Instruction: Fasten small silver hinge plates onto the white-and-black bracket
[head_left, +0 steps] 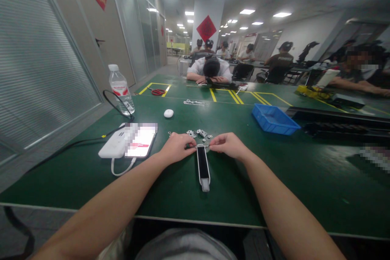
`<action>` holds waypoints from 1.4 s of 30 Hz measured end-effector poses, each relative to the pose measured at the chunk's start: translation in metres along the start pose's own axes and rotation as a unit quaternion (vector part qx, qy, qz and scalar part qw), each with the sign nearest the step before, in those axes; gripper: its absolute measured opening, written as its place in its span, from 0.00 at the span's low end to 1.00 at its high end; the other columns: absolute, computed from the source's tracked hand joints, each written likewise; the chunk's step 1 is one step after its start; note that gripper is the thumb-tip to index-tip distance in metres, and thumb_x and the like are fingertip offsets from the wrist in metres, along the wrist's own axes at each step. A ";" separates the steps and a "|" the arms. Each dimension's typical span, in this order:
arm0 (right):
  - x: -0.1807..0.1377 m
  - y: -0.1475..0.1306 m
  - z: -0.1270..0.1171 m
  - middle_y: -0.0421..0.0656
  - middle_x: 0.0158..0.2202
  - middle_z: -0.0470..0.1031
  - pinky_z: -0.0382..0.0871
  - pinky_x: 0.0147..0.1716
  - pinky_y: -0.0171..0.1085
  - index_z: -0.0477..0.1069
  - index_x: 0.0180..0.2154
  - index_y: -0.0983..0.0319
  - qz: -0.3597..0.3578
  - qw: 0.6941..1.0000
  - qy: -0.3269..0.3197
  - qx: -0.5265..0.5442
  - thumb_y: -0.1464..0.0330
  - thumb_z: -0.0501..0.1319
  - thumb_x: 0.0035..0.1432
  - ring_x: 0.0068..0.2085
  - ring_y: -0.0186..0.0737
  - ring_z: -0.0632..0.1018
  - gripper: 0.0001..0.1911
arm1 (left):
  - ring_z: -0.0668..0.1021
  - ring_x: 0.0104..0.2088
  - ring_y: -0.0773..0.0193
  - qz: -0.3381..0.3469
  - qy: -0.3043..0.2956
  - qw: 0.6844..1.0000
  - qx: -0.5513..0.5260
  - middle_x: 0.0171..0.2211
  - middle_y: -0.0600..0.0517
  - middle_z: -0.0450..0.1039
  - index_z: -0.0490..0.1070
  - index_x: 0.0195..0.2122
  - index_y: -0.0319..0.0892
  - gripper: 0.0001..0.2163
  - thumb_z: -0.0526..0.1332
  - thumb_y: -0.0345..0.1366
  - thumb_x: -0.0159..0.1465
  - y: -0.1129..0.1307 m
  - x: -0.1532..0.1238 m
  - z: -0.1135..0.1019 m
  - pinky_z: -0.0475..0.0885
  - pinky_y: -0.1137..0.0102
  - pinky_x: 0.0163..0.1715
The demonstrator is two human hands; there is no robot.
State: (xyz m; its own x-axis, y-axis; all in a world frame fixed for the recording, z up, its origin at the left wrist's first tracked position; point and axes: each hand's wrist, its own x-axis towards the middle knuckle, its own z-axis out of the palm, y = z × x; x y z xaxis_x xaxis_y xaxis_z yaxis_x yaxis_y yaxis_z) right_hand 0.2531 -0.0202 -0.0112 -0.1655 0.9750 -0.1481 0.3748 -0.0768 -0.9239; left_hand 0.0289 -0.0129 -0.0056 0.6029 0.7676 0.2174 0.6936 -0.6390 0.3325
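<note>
A slim white device with a long black face [203,164] lies lengthwise on the green table in front of me. My left hand [180,146] is closed in a pinch at the device's far left corner, on a small dark piece too small to name. At the opposite corner, my right hand [228,145] also pinches with thumb and finger; what it holds is too small to make out. Just beyond the hands lie small metal plates [201,133] and several tiny rings [210,136].
To the left are a phone [140,142], a white power bank [112,144] and a water bottle [120,89]. A white earbud case [168,113], red scissors [158,92] and a blue tray [274,120] sit farther out. Across the table a person [210,69] rests head on arms.
</note>
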 end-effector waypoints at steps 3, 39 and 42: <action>0.002 0.002 0.000 0.38 0.21 0.75 0.67 0.25 0.29 0.75 0.28 0.66 0.000 1.000 -0.003 0.007 0.75 0.68 0.43 0.23 0.29 0.73 0.06 | 0.76 0.34 0.64 0.002 0.001 1.000 -0.002 0.33 0.54 0.76 0.75 0.35 0.43 0.05 0.62 0.37 0.59 0.001 0.000 -0.001 0.62 0.71 0.36; -0.001 0.003 0.006 0.38 0.25 0.71 0.61 0.25 0.31 0.77 0.32 0.63 -0.161 0.964 0.008 -0.211 0.67 0.65 0.48 0.24 0.30 0.68 0.07 | 0.76 0.34 0.64 0.012 0.005 1.000 0.005 0.33 0.54 0.76 0.75 0.35 0.43 0.05 0.62 0.37 0.59 0.000 0.000 -0.001 0.63 0.71 0.36; -0.001 0.005 0.007 0.38 0.25 0.71 0.62 0.26 0.31 0.77 0.32 0.63 -0.184 0.956 0.011 -0.226 0.66 0.65 0.49 0.25 0.31 0.68 0.07 | 0.76 0.35 0.64 0.011 0.007 1.000 0.008 0.33 0.55 0.76 0.75 0.35 0.44 0.05 0.62 0.37 0.59 0.001 0.000 -0.001 0.63 0.70 0.36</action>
State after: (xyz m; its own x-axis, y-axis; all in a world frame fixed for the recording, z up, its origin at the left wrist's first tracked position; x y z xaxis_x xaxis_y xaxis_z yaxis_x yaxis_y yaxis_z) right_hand 0.2484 -0.0226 -0.0179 -0.3440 0.9234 0.1704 0.6520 0.3656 -0.6642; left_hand 0.0289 -0.0134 -0.0050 0.6117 0.7546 0.2376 0.6870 -0.6556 0.3133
